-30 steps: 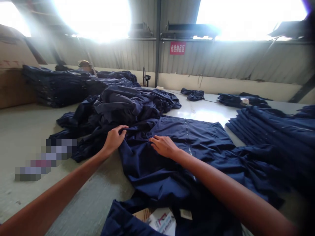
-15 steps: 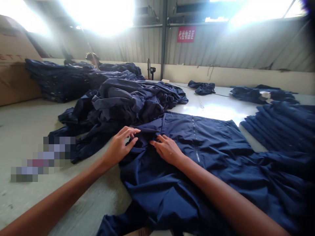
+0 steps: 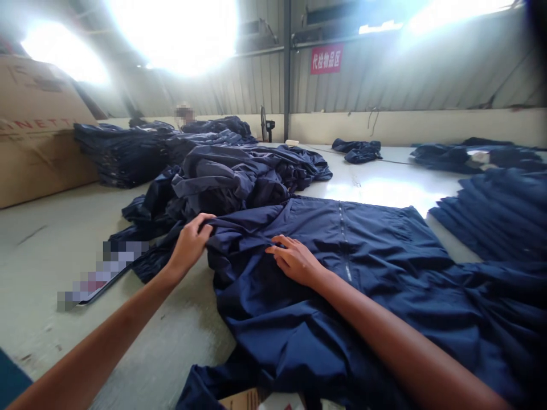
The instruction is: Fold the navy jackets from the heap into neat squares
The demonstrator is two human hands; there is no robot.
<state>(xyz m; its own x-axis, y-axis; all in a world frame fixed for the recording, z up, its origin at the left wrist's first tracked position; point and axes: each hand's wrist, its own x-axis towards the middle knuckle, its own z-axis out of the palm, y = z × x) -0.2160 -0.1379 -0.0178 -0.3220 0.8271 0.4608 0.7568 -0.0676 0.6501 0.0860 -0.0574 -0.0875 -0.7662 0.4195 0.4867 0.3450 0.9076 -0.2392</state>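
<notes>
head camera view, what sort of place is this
Probably a clothing workshop, perhaps its checking area: a zippered garment lies near a rumpled heap of navy clothes, a layered stack sits at the right, and a red sign marks, in Chinese, an inspection area.

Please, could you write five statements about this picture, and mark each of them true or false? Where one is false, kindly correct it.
1. The left hand touches the cloth at the side of the navy garment. True.
2. The right hand is lifted high above the garment. False: it rests on the garment.
3. The garment has a zip. True.
4. A cardboard box stands at the right edge of the picture. False: it stands at the left edge.
5. A red sign with white characters is on the wall. True.
</notes>
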